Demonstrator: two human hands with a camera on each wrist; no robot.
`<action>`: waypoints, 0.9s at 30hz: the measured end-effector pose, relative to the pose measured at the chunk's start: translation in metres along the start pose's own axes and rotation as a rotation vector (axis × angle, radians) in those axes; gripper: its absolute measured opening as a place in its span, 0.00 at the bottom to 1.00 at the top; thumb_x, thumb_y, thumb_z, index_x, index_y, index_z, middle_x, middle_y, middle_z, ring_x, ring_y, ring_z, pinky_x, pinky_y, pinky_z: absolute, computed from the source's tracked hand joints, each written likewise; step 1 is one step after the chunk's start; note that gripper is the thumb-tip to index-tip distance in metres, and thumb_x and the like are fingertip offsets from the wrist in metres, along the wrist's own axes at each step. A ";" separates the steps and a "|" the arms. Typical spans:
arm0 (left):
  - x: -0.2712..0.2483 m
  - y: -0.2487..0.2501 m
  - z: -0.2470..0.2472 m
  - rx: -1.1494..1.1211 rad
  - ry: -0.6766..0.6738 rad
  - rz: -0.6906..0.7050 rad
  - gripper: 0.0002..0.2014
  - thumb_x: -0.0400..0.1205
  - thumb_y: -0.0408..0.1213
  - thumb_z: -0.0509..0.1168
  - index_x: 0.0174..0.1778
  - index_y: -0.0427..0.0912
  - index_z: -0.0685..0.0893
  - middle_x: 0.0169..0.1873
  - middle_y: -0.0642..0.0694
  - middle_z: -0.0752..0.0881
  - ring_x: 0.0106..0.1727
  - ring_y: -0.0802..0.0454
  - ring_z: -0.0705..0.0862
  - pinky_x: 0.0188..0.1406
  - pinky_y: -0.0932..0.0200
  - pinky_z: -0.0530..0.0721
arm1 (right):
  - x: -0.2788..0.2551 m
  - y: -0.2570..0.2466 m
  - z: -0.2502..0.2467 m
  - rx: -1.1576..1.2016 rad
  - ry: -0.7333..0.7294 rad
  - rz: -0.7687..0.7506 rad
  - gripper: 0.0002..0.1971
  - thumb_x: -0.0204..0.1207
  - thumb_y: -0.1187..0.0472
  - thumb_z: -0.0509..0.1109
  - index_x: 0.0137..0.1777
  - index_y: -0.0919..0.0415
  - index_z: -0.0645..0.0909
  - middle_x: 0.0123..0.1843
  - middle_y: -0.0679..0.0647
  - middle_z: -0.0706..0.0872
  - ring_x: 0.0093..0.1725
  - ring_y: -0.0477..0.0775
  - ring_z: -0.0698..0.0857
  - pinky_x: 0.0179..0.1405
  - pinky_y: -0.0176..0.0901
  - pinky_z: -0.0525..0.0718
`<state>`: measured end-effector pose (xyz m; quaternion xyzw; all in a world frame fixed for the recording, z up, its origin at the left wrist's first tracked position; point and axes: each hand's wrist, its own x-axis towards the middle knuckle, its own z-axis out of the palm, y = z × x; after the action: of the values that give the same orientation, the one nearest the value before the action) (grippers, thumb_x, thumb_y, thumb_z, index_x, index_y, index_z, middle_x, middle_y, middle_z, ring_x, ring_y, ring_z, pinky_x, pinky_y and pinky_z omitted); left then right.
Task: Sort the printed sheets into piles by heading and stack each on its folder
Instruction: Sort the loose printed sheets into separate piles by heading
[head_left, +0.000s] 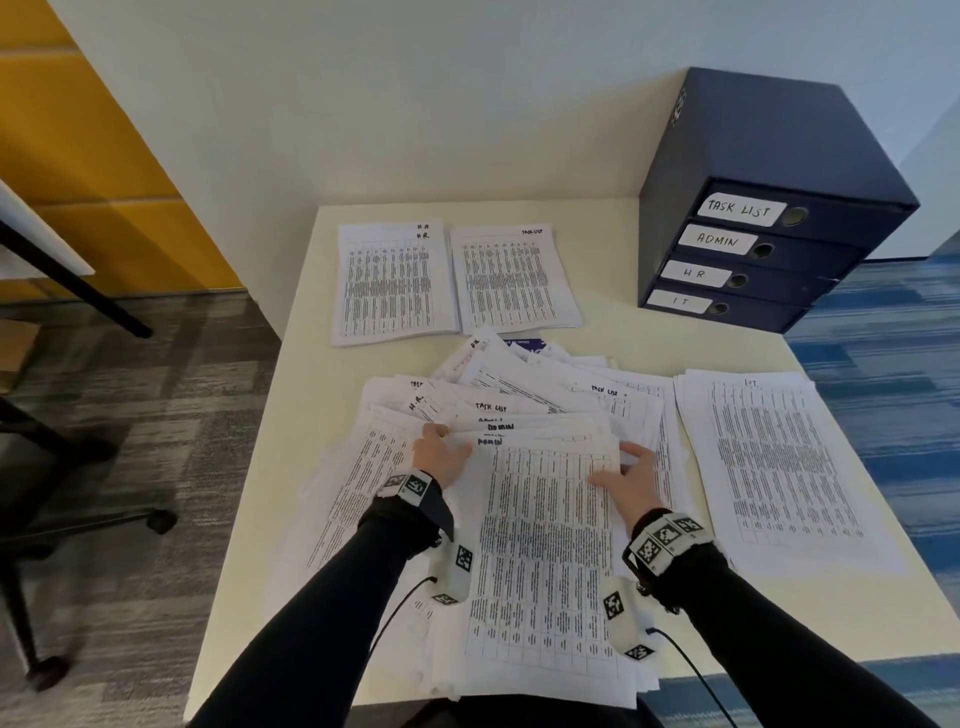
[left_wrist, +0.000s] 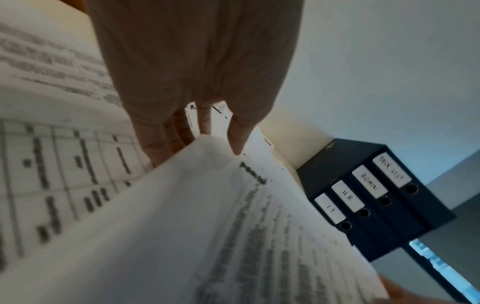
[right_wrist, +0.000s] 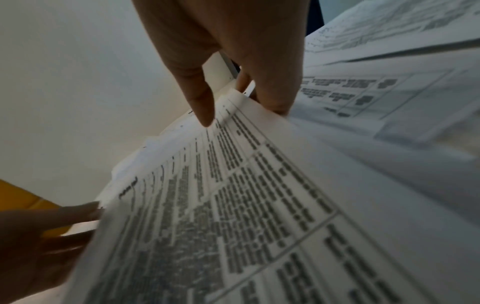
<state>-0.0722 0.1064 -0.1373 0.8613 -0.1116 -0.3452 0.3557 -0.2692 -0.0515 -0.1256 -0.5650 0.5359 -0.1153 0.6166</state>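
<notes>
The left hand (head_left: 441, 457) is pinching the left edge of a small bunch of ADMIN sheets (head_left: 545, 545) in the middle of the head picture, thumb on top and fingers curled under; the right hand (head_left: 623, 475) is pinching the right edge the same way, and in the right wrist picture its thumb (right_wrist: 201, 98) is lying on the print while the other fingers are going underneath; both wrists are low and close to the paper, with the arms reaching in from the bottom of the frame; to do this step well, I think the hands should be lifting only the sheets marked ADMIN, keeping the edges lined up and the bunch flat so nothing is slipping out; the bunch is sitting on top of the messy heap (head_left: 519, 384) in the middle of the table (head_left: 613, 322); an HR pile (head_left: 392, 283) and a TASK LIST pile (head_left: 511, 278) are lying above the heap, and an IT pile (head_left: 774, 462) is lying at the right; the blue folders (head_left: 748, 254) are standing stacked at the upper right, away from the piles.
</notes>
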 end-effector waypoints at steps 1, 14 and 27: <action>0.000 0.001 0.003 -0.016 0.012 -0.031 0.24 0.81 0.40 0.65 0.70 0.37 0.66 0.65 0.35 0.74 0.64 0.36 0.77 0.60 0.51 0.77 | -0.001 -0.002 0.003 0.016 -0.010 0.036 0.29 0.71 0.80 0.69 0.64 0.58 0.60 0.50 0.58 0.76 0.46 0.54 0.81 0.41 0.41 0.78; -0.025 0.051 -0.042 -0.501 -0.073 0.142 0.23 0.78 0.41 0.71 0.66 0.39 0.75 0.62 0.45 0.81 0.60 0.46 0.80 0.62 0.50 0.77 | -0.019 -0.095 -0.016 0.260 -0.283 -0.133 0.17 0.74 0.79 0.65 0.61 0.66 0.79 0.61 0.65 0.85 0.58 0.61 0.86 0.65 0.60 0.80; -0.066 0.102 -0.052 -0.484 0.443 0.519 0.32 0.82 0.43 0.66 0.78 0.41 0.57 0.72 0.46 0.70 0.71 0.57 0.66 0.68 0.60 0.64 | -0.068 -0.153 0.045 0.178 -0.035 -0.697 0.28 0.76 0.72 0.67 0.70 0.51 0.61 0.52 0.46 0.77 0.49 0.46 0.84 0.47 0.39 0.86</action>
<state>-0.0804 0.0891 -0.0065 0.7496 -0.1614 -0.0668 0.6384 -0.1903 -0.0264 0.0259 -0.6599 0.2880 -0.3553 0.5962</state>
